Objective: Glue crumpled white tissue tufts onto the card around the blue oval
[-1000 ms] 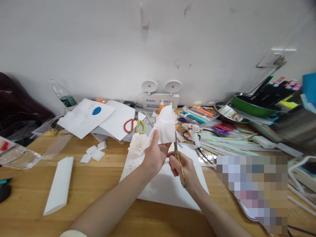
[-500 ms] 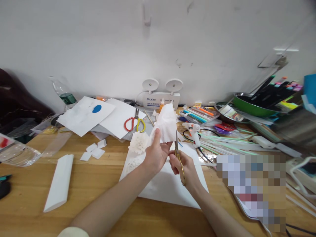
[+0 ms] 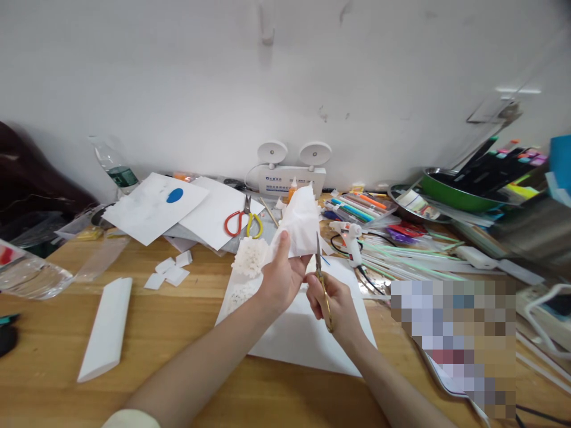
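My left hand (image 3: 283, 276) pinches a thin white sheet of paper (image 3: 300, 220), thumb on the near face, and holds it raised above the table. My right hand (image 3: 332, 297) grips gold-handled scissors (image 3: 319, 261), blades pointing up beside the sheet's right edge. Whether the blades touch the paper, I cannot tell. Under both hands lies a white sheet (image 3: 307, 342) on the wooden table. At its left side are a crumbly white clump (image 3: 250, 257) and a patch of small dark specks (image 3: 241, 295).
Scissors with red and yellow handles (image 3: 244, 220) lie behind on papers. A glue gun (image 3: 350, 238) stands to the right, near pens (image 3: 357, 208) and thin sticks (image 3: 414, 255). On the left are small white squares (image 3: 172, 272), a folded white strip (image 3: 107, 330) and a bottle (image 3: 116, 166).
Almost nothing differs. The scissors and my right hand have shifted very slightly left against the sheet; my left hand keeps its grip on the paper.
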`<state>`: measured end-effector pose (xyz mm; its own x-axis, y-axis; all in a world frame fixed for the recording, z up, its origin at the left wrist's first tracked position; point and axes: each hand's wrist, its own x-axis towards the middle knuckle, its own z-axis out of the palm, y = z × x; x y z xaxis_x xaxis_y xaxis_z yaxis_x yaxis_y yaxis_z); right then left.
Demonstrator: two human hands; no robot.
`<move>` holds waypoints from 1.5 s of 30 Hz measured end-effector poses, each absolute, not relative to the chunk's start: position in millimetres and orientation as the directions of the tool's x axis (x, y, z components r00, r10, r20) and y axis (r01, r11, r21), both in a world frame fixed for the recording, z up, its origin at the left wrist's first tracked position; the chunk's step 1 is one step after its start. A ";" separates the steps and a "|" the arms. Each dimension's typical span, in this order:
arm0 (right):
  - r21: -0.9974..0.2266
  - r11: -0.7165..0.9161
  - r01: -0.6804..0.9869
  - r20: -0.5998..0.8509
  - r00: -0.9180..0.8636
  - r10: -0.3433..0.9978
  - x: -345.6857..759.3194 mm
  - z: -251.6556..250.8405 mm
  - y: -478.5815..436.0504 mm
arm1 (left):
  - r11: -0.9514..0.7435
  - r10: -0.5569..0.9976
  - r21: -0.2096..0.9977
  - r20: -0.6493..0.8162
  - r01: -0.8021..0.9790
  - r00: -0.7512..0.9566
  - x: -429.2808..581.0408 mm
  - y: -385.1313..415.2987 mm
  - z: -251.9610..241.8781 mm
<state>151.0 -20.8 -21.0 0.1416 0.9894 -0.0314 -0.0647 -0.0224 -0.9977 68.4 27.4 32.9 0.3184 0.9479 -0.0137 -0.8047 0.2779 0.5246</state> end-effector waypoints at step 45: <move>-0.997 0.014 -0.077 0.007 0.099 0.995 156.1 -21.0 -24.3 | 0.349 0.926 0.527 -0.068 -0.775 0.371 69.0 22.1 34.8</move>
<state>156.1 -24.3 -21.0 0.0994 0.9950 0.0067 -0.0768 0.0144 -0.9969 69.0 22.1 34.8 0.3713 0.9260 -0.0678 -0.7745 0.3492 0.5274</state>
